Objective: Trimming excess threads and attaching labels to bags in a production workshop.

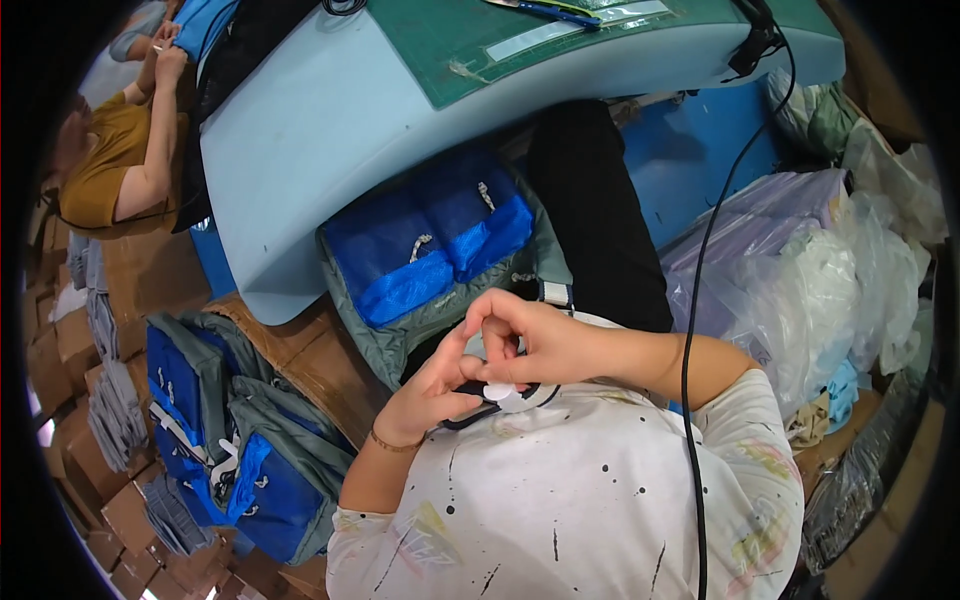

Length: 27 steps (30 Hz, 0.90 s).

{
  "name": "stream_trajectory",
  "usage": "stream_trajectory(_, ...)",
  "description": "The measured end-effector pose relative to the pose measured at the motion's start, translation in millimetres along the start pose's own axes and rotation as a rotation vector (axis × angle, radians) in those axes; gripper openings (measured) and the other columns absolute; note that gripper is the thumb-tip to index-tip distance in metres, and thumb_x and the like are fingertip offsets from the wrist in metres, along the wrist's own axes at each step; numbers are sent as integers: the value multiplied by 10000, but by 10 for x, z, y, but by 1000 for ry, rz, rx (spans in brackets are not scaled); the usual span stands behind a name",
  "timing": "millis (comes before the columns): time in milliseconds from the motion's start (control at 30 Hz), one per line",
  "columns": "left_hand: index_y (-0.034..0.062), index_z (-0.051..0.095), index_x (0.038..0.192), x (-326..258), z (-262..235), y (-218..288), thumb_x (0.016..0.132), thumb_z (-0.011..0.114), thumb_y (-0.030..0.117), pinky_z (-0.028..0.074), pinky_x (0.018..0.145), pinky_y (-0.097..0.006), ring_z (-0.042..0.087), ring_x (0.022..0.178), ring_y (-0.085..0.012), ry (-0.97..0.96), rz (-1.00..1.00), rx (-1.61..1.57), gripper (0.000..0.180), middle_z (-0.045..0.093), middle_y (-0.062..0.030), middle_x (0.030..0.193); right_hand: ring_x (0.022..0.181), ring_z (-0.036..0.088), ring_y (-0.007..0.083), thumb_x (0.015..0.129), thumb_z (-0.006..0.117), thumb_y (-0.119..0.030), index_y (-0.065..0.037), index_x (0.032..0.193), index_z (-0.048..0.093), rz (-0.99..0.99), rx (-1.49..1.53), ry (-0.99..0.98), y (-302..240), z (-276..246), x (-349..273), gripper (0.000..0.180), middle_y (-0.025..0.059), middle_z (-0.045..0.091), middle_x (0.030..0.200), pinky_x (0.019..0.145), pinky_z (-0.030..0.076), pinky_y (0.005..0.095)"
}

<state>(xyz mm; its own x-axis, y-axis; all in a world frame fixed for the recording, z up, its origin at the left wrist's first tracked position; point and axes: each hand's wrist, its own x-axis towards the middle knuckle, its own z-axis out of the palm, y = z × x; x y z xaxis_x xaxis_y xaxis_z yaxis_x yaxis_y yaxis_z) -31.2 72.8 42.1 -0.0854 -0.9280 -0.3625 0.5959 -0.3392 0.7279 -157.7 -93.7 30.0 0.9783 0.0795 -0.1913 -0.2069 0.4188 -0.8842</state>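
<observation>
My left hand (pixel 432 392) and my right hand (pixel 528 338) meet close to my chest over a small black and white object (pixel 510 398). The left hand cups it from below and the right thumb and fingers pinch at its top. A blue and grey drawstring bag (pixel 430 250) lies on my lap just beyond the hands, partly under the pale blue table (pixel 300 130). A black cable (pixel 700 300) runs down across my right forearm.
More blue and grey bags (pixel 225 440) are stacked on cardboard boxes (pixel 300 355) to my left. Clear plastic bags of fabric (pixel 800 280) pile up on the right. A green cutting mat (pixel 520 40) lies on the table. Another person (pixel 120 150) works at far left.
</observation>
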Motion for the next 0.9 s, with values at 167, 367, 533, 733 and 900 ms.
stream_trajectory(167,-7,370,1277,10,137,-19,877,491,-40,444,873,-253,589,983,-134,328,3,93,419,625,-97,1031,626,512,46,834,647,-57,-81,1062,424,-90,-43,152,201,-62,45,320,-19,540,696,572,382,207)
stream_trajectory(367,-29,595,989,-72,95,-74,886,557,14,466,721,-213,584,837,-92,395,-6,408,118,628,-58,954,668,497,30,837,660,-93,-81,1044,424,-137,-28,225,231,-23,4,313,-31,547,730,604,362,205)
stream_trajectory(533,-9,616,939,-54,98,-112,829,598,0,468,632,-234,604,722,-136,398,145,699,112,636,-83,868,662,491,28,823,676,-80,-87,1017,434,-126,-13,278,225,14,-17,310,-36,540,725,598,363,197)
stream_trajectory(733,29,624,897,-76,246,-145,731,643,3,521,666,-315,636,734,-281,367,508,1335,169,640,-107,819,669,498,19,815,691,-67,-89,976,454,-126,63,357,328,-19,-31,288,-43,535,718,585,367,184)
stream_trajectory(900,23,637,923,12,385,-181,725,693,33,504,716,-271,632,863,-237,646,359,379,206,614,-107,991,672,500,15,823,682,-57,-80,973,459,-160,69,320,238,-15,-37,269,-37,541,716,581,365,171)
